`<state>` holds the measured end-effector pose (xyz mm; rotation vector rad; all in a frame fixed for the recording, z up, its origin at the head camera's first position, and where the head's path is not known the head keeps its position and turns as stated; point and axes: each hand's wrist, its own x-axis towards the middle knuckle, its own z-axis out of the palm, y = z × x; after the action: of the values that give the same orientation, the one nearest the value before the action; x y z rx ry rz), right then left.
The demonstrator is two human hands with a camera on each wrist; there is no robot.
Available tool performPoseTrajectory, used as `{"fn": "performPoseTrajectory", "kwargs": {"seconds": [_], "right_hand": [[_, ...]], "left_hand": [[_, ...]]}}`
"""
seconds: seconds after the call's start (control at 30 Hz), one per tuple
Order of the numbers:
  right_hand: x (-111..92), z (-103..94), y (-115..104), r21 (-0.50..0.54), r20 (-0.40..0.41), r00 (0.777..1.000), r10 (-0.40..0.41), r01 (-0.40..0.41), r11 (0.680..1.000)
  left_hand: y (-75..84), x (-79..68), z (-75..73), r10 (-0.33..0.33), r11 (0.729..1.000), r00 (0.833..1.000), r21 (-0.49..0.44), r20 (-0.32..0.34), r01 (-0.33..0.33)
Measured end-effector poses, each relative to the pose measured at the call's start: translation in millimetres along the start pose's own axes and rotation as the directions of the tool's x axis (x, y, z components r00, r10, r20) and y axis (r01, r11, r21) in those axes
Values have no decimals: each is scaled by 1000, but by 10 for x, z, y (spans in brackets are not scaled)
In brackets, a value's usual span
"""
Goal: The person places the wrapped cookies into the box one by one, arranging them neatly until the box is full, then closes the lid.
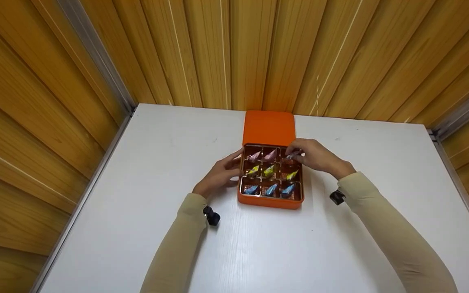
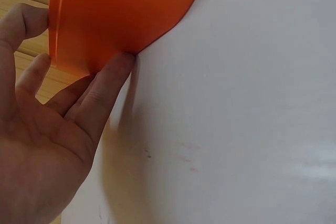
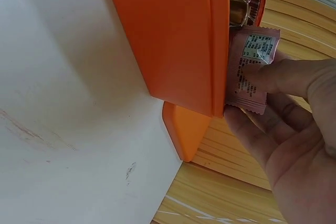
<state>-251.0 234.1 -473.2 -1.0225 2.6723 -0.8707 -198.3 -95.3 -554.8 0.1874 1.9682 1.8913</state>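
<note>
An orange box point(image 1: 270, 201) stands on the table, divided inside into a grid of compartments. Pink packets point(image 1: 270, 155) lie in its far row, yellow ones point(image 1: 268, 171) in the middle row and blue ones point(image 1: 271, 190) in the near row. My right hand point(image 1: 318, 156) is at the far right compartment. In the right wrist view, that hand pinches a small pink wrapped packet point(image 3: 252, 69) with printed labels between thumb and fingers, right at the box rim. My left hand point(image 1: 221, 174) rests its extended fingers point(image 2: 107, 90) against the left side of the box.
Behind the box lies its orange lid point(image 1: 269, 127), near the table's back edge. The white table point(image 1: 169, 162) is bordered by wood-patterned walls point(image 1: 246, 53) with metal posts point(image 1: 108, 65) at the corners. Dark wrist cameras point(image 1: 211, 216) sit at both sleeves.
</note>
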Motion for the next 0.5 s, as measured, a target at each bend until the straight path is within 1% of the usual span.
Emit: {"fn": "performPoseTrajectory", "kwargs": {"seconds": [0.27,0.5], "right_hand": [[5,6,2,-7,-2,1000,-7,7,1000],[-4,-3,21,-8,1,1000,-20,20,1000]], "left_hand": [[-8,6,-2,6,1000,1000,-11,-4,-6],[-23,10,-15,23,999,1000,-38,20,-22]]}}
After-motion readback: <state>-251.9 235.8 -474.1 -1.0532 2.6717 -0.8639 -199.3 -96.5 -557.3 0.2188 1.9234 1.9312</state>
